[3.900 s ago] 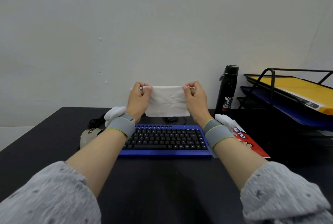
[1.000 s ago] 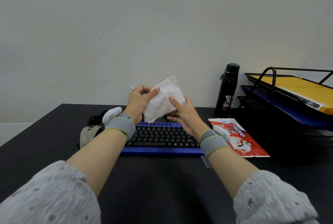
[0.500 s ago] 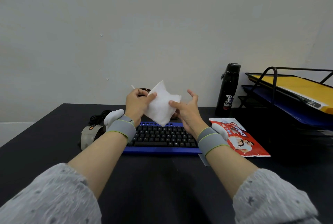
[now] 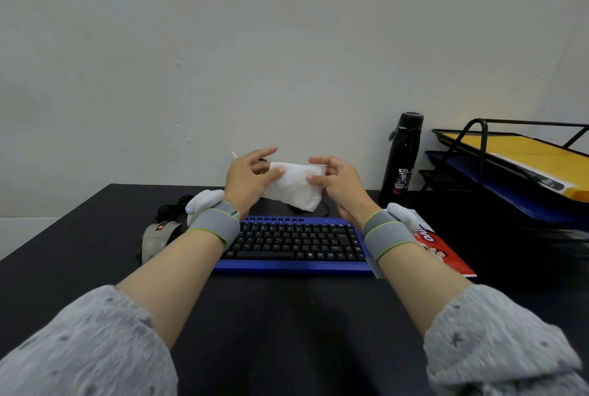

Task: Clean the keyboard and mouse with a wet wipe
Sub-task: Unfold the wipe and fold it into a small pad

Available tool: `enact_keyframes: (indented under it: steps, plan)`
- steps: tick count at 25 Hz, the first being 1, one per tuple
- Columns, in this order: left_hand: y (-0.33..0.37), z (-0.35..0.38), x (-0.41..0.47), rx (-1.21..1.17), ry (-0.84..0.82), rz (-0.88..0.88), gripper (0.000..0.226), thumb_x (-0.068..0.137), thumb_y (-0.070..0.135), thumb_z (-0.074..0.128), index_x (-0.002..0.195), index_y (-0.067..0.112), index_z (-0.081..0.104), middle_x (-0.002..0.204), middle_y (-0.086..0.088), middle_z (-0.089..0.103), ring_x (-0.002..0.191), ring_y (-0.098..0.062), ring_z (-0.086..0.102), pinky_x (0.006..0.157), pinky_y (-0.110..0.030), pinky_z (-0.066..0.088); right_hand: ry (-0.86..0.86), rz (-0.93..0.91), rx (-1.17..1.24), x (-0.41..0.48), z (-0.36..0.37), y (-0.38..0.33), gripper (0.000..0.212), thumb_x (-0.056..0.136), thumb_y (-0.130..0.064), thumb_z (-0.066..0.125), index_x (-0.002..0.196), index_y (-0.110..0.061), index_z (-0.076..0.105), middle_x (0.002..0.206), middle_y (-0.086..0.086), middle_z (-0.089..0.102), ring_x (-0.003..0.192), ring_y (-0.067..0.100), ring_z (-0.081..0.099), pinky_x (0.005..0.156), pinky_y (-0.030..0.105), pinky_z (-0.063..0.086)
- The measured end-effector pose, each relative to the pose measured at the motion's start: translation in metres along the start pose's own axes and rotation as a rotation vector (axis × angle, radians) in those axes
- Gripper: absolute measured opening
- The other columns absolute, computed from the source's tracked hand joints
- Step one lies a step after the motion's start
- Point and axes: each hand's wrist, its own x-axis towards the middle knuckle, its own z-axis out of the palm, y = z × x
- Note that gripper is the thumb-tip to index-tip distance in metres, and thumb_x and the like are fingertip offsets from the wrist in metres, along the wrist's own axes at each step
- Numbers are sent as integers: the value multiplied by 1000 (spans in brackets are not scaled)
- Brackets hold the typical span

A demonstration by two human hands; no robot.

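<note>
Head view. The wet wipe (image 4: 294,185), half a second earlier a pointed, diamond-shaped sheet, now stretches as a folded oblong pad between both hands; the right hand (image 4: 342,186) has closed onto its right edge. Left hand (image 4: 247,183): thumb and lower fingers (image 4: 271,174) pinch the left edge, with the index finger stretched free above it; right hand: thumb and curled fingers pinch the right edge, the upper ones only loosely bent. The pad hangs in the air, clear of the surface (image 4: 287,316), its lower corner drooping under the right fingers; the keyboard (image 4: 296,244) lies below the fingers and nearer the person, untouched; the mouse (image 4: 155,236) lies below and left of the left fingers, partly hidden by the wrist; the red wipe packet (image 4: 444,250) lies below and right of the right fingers. Step in hand, as judged: folding the wipe into a firm pad before any wiping; to do it well, bring the edges square, tuck in the drooping corner, and keep the pad thick enough to press between keys without dripping; one hand should then take it whole, leaving the other to steady the keyboard.
</note>
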Motion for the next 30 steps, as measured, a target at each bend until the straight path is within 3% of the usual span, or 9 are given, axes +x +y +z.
enact_keyframes:
  steps: [2,4,8,12,15,21,24,26,30]
  plan:
    - [3,-2,2,22,-55,19,50,79,7,71,125,20,59,89,-3,68,91,-6,58,82,-7,43,-10,-7,4,1,-2,-5,40,81,13,58,118,-2,57,83,7,59,75,16,58,67,24,52]
    - [7,-5,3,-15,-106,-3,49,82,12,69,129,22,56,94,-5,70,99,-3,60,85,-7,41,-32,-6,41,2,-4,-10,39,82,13,56,115,-8,57,82,7,59,73,15,58,63,22,53]
    - [14,-8,6,-62,-187,-11,47,88,15,62,134,21,51,88,1,71,79,3,67,75,-6,47,-76,-13,86,4,-7,-17,41,83,14,54,116,-9,56,80,8,60,73,17,59,64,23,52]
    - [15,-10,7,-4,-183,13,43,91,16,59,132,21,52,96,-11,70,96,-12,63,106,-32,41,-36,-24,87,4,-9,-18,43,82,15,54,120,-5,54,76,8,58,69,17,58,59,21,52]
    - [13,-8,7,7,-180,38,39,91,15,58,130,21,54,97,-4,69,96,-11,59,108,-37,39,-19,-28,93,3,-9,-18,43,82,15,54,120,-5,54,74,7,58,67,16,58,52,18,51]
    - [12,-4,4,-113,-196,-57,29,90,30,59,116,42,61,107,5,66,101,-13,58,91,-31,44,-55,-17,129,0,-8,-22,40,85,12,53,119,-9,54,81,9,63,68,18,60,52,20,52]
    - [11,1,0,-180,-200,-88,32,91,29,58,123,34,59,110,5,61,83,-2,64,68,-16,50,-94,-17,160,-1,-6,-23,39,86,12,53,118,-11,54,80,10,64,67,18,61,58,21,55]
    - [9,3,-1,-188,-187,-100,35,92,29,57,126,31,57,120,2,58,84,-1,64,63,-12,50,-107,-17,160,-2,-5,-22,39,86,12,53,117,-11,54,80,10,64,67,17,61,59,21,55]
    - [5,0,3,-122,-157,-76,33,92,26,57,124,31,57,103,-5,57,96,-12,57,89,-26,49,-109,-17,166,-2,-8,-21,36,86,10,54,114,-12,56,80,9,64,67,16,61,58,21,55]
